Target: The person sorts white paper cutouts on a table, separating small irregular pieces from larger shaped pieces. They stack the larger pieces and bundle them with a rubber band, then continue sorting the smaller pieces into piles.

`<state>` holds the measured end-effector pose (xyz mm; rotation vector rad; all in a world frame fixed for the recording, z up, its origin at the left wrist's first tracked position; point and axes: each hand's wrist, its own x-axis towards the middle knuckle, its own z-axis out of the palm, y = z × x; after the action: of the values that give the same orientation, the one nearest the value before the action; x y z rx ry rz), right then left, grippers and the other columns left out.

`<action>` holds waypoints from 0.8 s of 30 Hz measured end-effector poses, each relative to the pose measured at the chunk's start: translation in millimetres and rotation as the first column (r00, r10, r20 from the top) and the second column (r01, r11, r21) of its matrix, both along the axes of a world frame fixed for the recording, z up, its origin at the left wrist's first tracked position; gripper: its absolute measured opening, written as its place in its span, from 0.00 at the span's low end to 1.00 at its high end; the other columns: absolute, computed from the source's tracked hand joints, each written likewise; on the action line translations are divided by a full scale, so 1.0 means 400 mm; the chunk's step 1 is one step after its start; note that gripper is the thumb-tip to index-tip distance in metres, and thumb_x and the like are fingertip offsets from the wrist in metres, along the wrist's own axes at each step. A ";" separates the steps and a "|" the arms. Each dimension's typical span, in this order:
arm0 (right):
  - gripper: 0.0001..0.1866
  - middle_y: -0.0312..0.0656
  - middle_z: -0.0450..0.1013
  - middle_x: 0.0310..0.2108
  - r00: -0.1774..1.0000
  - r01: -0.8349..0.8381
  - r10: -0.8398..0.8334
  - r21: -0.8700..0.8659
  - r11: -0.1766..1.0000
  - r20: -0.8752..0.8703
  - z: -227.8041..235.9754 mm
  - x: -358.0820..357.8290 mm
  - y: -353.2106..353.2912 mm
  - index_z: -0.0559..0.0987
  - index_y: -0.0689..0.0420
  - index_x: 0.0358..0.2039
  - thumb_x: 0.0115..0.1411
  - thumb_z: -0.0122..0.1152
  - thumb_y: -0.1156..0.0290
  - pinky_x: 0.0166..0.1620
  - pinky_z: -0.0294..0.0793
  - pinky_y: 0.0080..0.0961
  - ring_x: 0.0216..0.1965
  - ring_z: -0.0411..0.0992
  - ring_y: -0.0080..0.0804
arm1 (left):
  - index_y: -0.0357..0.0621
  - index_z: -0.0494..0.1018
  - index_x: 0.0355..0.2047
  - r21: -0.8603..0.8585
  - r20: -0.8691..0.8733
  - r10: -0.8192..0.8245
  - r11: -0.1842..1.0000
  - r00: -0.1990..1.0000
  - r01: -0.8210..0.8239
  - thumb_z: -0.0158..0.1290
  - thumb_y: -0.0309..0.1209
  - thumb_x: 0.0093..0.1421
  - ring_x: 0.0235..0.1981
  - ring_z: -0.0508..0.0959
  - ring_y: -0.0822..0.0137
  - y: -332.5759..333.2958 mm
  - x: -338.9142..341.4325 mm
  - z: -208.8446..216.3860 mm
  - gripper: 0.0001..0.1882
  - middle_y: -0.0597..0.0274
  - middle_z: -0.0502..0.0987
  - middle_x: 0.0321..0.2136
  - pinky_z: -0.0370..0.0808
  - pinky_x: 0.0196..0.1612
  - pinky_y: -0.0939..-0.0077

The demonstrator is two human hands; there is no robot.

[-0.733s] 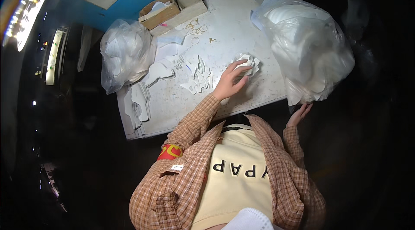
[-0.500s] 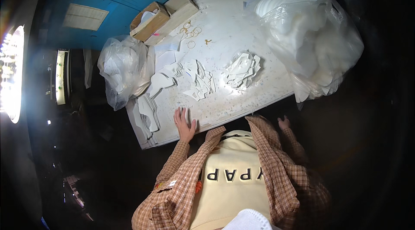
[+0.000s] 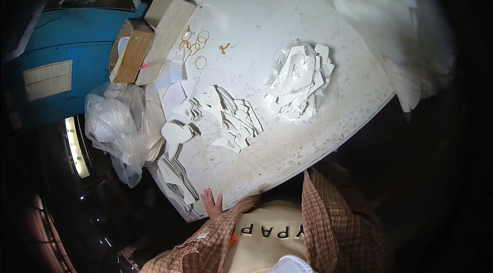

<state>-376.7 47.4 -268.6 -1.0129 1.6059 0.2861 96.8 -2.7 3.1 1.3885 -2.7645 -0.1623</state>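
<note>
My left hand point(image 3: 211, 204) rests at the near edge of the white table point(image 3: 287, 160), fingers apart and nothing in them. Just beyond it, to the left, are stacked curved white cut-out pieces point(image 3: 178, 179). Farther in lies a rounded white stack point(image 3: 178, 132), and beside that a loose spread of jagged white pieces point(image 3: 239, 124). Right of the middle, a clear bag holds a heap of white cut pieces point(image 3: 302, 80). My right hand does not show; its side of the picture is dark.
Yellow rubber bands point(image 3: 197, 47) lie toward the far left, near an open cardboard box point(image 3: 134, 49). A plastic bag of white pieces point(image 3: 115, 124) hangs by the left edge. A large stuffed plastic bag point(image 3: 380, 16) takes up the far right. Blue cabinets point(image 3: 77, 31) stand beyond.
The view has shifted, so the table now appears larger and turned. My left hand stays by the near edge, lower in the picture. My right hand has dropped out of sight.
</note>
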 end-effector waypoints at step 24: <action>0.28 0.48 0.73 0.48 0.733 -0.283 0.246 -0.045 0.958 0.634 0.762 0.332 -0.101 0.64 0.64 0.58 0.65 0.49 0.58 0.53 0.67 0.23 0.48 0.71 0.29 | 0.40 0.78 0.34 -0.354 -0.761 -0.081 0.883 0.644 -0.308 0.52 0.24 0.49 0.40 0.76 0.53 0.060 -0.020 -0.026 0.11 0.53 0.76 0.40 0.75 0.44 0.64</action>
<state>-243.8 7.2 36.4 -1.1432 0.8266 0.1491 89.0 21.3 -7.3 1.0245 -1.8285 -0.0569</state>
